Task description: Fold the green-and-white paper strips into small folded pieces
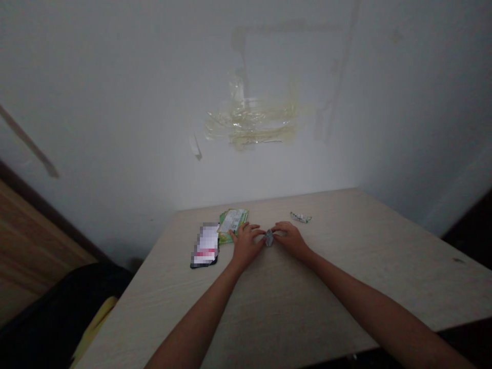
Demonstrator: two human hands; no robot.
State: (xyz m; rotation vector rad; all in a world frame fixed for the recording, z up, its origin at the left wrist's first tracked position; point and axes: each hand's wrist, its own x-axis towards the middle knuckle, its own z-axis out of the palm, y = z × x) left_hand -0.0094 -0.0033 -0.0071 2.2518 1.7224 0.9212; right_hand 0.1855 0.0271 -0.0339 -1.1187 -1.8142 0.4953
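Note:
Between my two hands, low over the table, is a small grey folded piece (269,238), perhaps foil or paper; its exact kind is too small to tell. My left hand (248,243) pinches its left side between thumb and fingertips, while the other fingers reach toward a green and white packet (233,221). From the other side my right hand (290,240) grips the same piece with thumb and forefinger, its remaining fingers curled. Beyond the right hand lies a narrow green and white strip (300,218), like a torn-off wrapper edge.
A phone (205,246) with a blurred-out screen lies left of the packet on the pale wooden table (346,246). Behind the table rises a wall (161,128) with clear tape (261,123) stuck on it. Dark and yellow cloth (94,323) hangs at the lower left.

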